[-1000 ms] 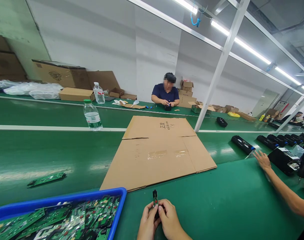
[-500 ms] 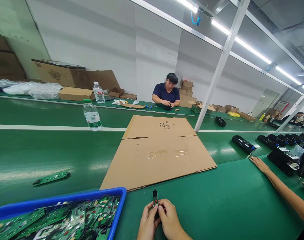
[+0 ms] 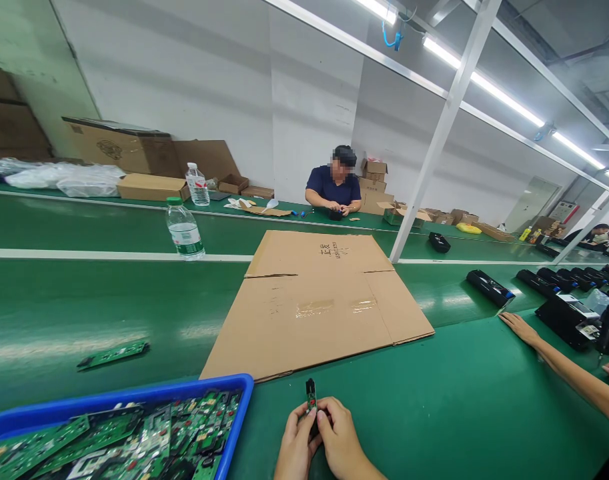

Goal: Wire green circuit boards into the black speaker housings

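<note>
Low in the middle of the head view, my left hand [image 3: 298, 440] and my right hand [image 3: 340, 437] meet around a small green circuit board [image 3: 311, 400] with a black part at its top end. Both thumbs press on it, and the fingers wrap behind. It stands upright, and its lower end is hidden by the hands. To the left lies a blue tray [image 3: 247, 393] full of green circuit boards [image 3: 184, 427]. Just beyond my hands, a flattened cardboard sheet [image 3: 329, 333] rests on the green table.
A loose circuit board [image 3: 113, 355] lies on the green belt [image 3: 74, 293]. Behind it stands a water bottle [image 3: 185, 233]. At right, a co-worker's arm [image 3: 559, 363] reaches toward a black device [image 3: 489, 289]. Another person [image 3: 334, 187] works across the belt. A white post [image 3: 434, 153] rises beyond the cardboard.
The loose circuit board on the near belt has slid right, and the black device there a little too. A black device on the far belt has shifted slightly left. My hands stay in place.
</note>
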A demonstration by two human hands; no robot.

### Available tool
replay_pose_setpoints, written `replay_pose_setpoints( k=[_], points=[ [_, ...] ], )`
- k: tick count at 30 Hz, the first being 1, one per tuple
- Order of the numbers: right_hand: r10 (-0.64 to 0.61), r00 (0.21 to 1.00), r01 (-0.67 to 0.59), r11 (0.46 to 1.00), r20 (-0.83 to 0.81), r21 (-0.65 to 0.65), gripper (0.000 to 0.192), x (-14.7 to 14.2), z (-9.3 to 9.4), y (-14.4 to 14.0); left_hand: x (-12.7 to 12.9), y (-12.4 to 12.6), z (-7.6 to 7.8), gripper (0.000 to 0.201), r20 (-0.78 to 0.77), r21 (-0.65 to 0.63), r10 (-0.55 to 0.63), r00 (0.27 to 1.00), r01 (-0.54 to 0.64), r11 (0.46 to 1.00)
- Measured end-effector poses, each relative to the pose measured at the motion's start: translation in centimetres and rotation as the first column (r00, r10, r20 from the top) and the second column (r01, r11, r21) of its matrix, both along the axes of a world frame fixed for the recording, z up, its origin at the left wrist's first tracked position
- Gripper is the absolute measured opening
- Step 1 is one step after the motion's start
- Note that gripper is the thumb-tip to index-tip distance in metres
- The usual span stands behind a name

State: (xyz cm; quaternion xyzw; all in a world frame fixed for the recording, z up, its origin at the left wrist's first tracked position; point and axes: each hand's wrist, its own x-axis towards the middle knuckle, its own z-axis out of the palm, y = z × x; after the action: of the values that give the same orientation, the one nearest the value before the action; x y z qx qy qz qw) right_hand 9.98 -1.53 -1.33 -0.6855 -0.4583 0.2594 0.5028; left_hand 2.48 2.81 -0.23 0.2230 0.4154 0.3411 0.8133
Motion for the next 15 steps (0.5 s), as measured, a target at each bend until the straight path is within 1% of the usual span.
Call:
replay_pose_setpoints(
  k=[7,10,13,15],
  points=[
    [-0.007,1.000,0.007,1.000,0.010,0.026,0.020,0.19,0.08,0.15,0.23,0.21,-0.40,0.040,-0.017,0.025,-0.017,1.000,0.017,1.000],
    [0.019,1.000,-0.019,0.998,-0.003,0.054,0.020,0.22,0.35,0.12,0.14,0.14,-0.45,0.040,-0.024,0.046,-0.031,0.999,0.032,0.998],
    [0.053,0.998,-0.052,0.996,-0.020,0.076,0.023,0.35,0.32,0.13,0.01,-0.13,-0.15,0.041,-0.010,0.079,-0.032,0.999,0.033,0.996],
    [0.053,0.998,-0.052,0.996,-0.021,0.073,0.027,0.56,-0.03,0.18,0.04,-0.35,0.25,0.039,0.008,0.109,-0.027,1.000,0.026,0.994]
  ],
)
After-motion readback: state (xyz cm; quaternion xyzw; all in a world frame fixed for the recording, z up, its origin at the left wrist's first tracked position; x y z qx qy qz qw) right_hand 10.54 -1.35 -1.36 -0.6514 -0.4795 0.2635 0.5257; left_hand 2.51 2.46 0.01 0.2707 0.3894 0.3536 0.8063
